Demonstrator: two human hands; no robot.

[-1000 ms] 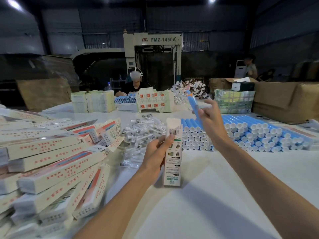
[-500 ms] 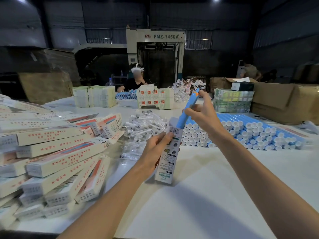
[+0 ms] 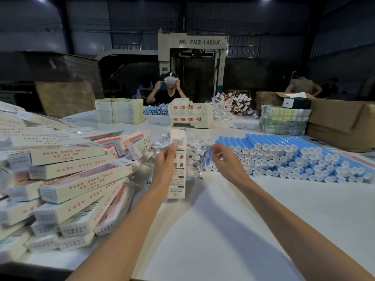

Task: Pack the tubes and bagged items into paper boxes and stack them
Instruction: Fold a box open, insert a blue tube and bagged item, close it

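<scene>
Grips paper box (image 3: pixel 179 179) upright in left hand (image 3: pixel 164 169), long axis vertical, barcode end uppermost, while curling right hand (image 3: pixel 225 161) fingers at bagged items (image 3: pixel 195 157), hold unclear.

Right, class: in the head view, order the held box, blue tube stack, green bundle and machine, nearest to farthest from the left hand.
1. held box: in the left hand
2. blue tube stack: right
3. green bundle: far right
4. machine: far back

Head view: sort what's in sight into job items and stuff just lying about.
Job: paper box held by left hand; blue tubes; bagged items; packed boxes.
Lying about: cardboard carton; water bottle; FMZ-1450A machine.
</scene>
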